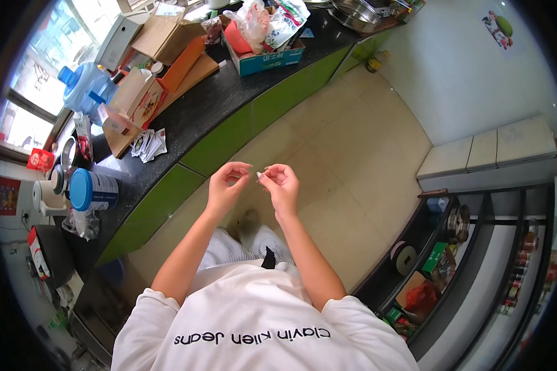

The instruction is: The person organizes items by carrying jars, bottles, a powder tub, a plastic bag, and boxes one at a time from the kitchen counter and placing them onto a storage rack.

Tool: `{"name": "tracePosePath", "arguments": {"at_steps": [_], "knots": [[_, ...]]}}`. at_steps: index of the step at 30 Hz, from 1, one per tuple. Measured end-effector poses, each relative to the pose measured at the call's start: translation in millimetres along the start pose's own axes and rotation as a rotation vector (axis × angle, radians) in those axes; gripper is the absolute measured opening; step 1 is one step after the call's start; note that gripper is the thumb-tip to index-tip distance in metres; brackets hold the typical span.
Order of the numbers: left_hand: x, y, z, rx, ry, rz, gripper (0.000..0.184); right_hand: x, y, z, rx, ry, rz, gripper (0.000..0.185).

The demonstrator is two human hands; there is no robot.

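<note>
My left hand [226, 180] is raised over the floor in front of my body, fingers curved, with a gap showing between thumb and fingertips; I see nothing in it. Close beside it, my right hand [282, 185] has its thumb and fingers drawn together in a pinch. A tiny white spot [259, 175] shows at its thumb tip; whether that is a nail or a small object I cannot make out. The fingertips of the two hands face each other, a little apart. Neither hand touches the dark countertop [220, 105] at the left.
On the counter stand a blue-lidded tub [93, 189], white packets [149, 145], a blue water jug [86, 86], cardboard boxes [161, 37] and a teal box [269, 62] with bags. Open black shelves [470, 272] are at the right. An oil bottle [375, 61] stands on the tiled floor.
</note>
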State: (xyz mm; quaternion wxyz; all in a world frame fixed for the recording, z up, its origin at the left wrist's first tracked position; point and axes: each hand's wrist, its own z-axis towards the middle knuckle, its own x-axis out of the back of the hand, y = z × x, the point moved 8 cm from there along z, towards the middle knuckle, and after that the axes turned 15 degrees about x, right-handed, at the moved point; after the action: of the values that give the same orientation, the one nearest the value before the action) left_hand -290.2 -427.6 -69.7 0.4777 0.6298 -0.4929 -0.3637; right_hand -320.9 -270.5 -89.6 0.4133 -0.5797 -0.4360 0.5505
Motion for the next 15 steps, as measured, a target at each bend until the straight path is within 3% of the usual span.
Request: {"name": "tracePosePath", "arguments": {"at_steps": [8,15], "knots": [[-10.0,5.8,13.0,-0.003,-0.043,-0.044,0.012,3.1,-0.6,14.2,0.041,0.011,-0.006,0.020],[66.3,1.5,3.1,0.027,0.126,-0.108,0.009,-70.7,14.1,13.8,0.029,-0.148,0.022,0.020]]}}
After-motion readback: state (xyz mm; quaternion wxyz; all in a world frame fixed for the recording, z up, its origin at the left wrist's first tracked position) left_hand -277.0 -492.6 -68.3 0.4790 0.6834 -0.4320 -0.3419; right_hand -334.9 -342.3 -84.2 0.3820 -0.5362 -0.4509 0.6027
